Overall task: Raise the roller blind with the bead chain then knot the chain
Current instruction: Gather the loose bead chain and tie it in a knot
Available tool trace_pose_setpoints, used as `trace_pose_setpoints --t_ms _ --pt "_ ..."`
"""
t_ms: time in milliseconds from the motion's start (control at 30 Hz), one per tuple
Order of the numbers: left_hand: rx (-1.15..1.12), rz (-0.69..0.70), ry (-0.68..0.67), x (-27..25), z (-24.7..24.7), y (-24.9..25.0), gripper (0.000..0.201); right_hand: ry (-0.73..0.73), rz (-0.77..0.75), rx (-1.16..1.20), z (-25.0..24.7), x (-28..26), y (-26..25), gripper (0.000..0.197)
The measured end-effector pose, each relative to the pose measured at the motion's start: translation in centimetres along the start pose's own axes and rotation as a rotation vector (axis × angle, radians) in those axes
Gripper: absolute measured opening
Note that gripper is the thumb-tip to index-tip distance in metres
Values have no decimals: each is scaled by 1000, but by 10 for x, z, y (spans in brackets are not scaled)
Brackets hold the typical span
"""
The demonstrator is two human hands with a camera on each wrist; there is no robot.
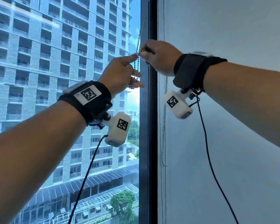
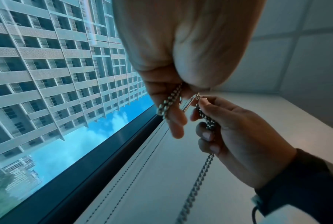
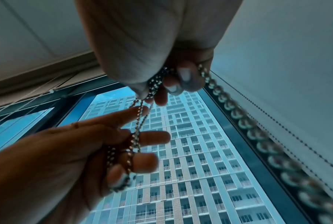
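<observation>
While the window glass (image 1: 63, 94) stands uncovered, which suggests the blind is already up, both hands work at head height beside the dark window frame (image 1: 148, 143) on what looks like the knotting step. The bead chain (image 1: 138, 44) hangs down along the frame into the hands, with more of it trailing below the right wrist against the pale wall (image 1: 233, 38).

The left hand (image 1: 120, 71) has its forefinger stretched out toward the right hand, touching the chain near where the strands cross, while its lower fingers are curled with the chain wound about them; the right wrist view shows loops lying over those fingers (image 3: 142, 160). The right hand (image 1: 158, 57) is closed tight, thumb and fingertips pinching a bunch of beads just beside the left forefinger, and the loose length runs out under its palm.

To do this well, I judge the left hand should keep its loop open and steady rather than let it slide off the fingertips, and the right should feed its pinched section through that loop, not merely around it. Beads are slick and stiff, so the knot probably needs to be drawn down slowly, with both sides pulled evenly, until the beads lock against each other. Too hard a downward tug might turn the roller and lower the blind, so tension is better kept between the two hands.
</observation>
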State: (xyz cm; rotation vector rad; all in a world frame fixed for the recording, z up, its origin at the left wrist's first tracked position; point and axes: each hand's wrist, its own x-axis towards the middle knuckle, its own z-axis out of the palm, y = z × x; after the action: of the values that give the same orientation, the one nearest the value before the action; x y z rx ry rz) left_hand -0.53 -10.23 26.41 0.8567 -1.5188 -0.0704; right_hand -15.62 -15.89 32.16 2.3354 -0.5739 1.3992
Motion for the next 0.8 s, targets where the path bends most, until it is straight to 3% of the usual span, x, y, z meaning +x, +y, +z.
trace_pose_setpoints --t_ms 167,367,433,500,567,633,733,800 --pt "48 -4 199 -4 -1 -9 49 25 -133 -149 11 2 -23 25" --pt "-12 -298 66 3 -22 -2 17 -35 -179 -239 18 -2 -27 23" --pt "-19 -299 14 3 -26 0 29 16 -184 -171 19 -11 -23 22" --pt "115 -274 -34 0 -26 2 69 98 -160 -52 16 -20 -20 22" --pt "316 -231 -92 -6 -21 -1 91 166 -118 89 12 -28 -13 18" --pt "335 -203 -94 -11 -16 -8 87 185 -75 203 11 -38 -5 9" --pt "95 -260 -129 -13 -8 -17 66 208 6 341 14 -52 4 6" --pt "-40 -320 -174 -12 0 -20 66 246 48 434 16 -61 6 6"
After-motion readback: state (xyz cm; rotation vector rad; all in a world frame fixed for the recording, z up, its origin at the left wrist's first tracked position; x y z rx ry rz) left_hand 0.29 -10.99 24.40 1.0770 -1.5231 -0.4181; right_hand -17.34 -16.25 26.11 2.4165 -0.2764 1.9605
